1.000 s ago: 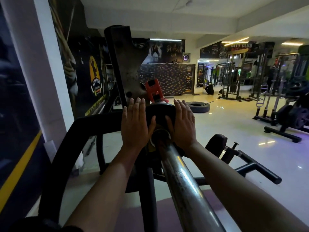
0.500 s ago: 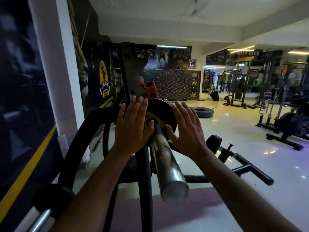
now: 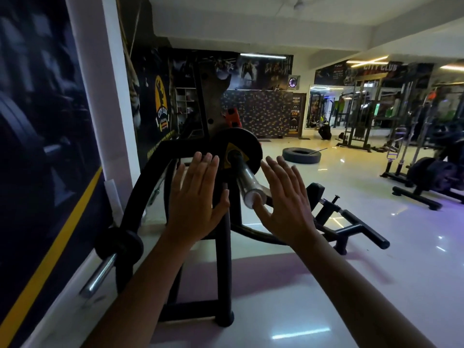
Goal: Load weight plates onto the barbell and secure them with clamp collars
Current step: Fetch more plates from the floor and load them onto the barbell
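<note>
Head view: a black weight plate (image 3: 240, 139) is seen seated far up the barbell (image 3: 247, 178), close against the rack (image 3: 224, 259). The left hand (image 3: 198, 199) and right hand (image 3: 285, 200) are held flat either side of the bar's free end, fingers straight and slightly spread, gripping nothing.

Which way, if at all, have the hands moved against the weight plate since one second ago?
Yes. Both the left hand and right hand pulled back off the weight plate, toward the end of the barbell sleeve.
</note>
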`<action>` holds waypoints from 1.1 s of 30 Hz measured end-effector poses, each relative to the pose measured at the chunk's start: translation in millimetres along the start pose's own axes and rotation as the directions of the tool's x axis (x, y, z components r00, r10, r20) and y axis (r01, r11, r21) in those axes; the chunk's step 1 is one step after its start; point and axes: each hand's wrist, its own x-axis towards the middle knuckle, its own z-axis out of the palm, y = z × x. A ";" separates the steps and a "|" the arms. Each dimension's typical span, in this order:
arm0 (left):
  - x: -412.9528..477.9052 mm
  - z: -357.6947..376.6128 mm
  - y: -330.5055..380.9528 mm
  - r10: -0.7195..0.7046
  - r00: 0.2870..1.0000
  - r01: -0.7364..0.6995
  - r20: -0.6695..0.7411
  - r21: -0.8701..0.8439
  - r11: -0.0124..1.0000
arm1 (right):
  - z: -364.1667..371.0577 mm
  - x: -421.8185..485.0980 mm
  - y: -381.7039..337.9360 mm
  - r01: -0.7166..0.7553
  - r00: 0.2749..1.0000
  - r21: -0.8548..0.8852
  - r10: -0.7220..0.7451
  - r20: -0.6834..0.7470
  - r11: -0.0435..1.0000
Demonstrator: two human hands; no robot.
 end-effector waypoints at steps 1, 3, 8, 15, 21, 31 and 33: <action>-8.1 -6.2 -5.0 -0.005 1.000 0.005 0.007 0.000 1.000 | 1.7 -3.4 -11.4 0.001 1.000 0.004 -0.001 -0.002 1.000; -24.0 -17.3 -20.9 -0.017 1.000 0.017 0.013 0.000 1.000 | 8.8 -8.3 -36.2 0.003 1.000 0.019 -0.003 -0.009 1.000; -70.7 -40.3 -85.5 -0.033 0.999 0.032 0.033 0.032 0.999 | 51.9 -13.5 -109.4 0.003 1.000 0.077 -0.002 -0.009 0.997; -132.3 -54.1 -205.0 -0.085 0.987 0.082 0.139 0.025 0.996 | 152.7 -16.4 -213.3 -0.085 0.987 0.129 0.066 0.145 0.988; -173.0 -33.4 -293.7 -0.138 0.952 0.129 0.275 0.050 0.990 | 235.0 -13.7 -269.4 -0.120 0.961 0.144 0.078 0.265 0.982; -222.5 104.2 -423.1 -0.219 0.850 0.207 0.479 0.080 0.975 | 436.8 -14.0 -271.2 -0.223 0.869 0.184 0.110 0.483 0.957; -226.3 143.6 -449.2 -0.266 0.803 0.253 0.534 0.099 0.962 | 486.5 -12.4 -264.6 -0.277 0.829 0.188 0.135 0.542 0.942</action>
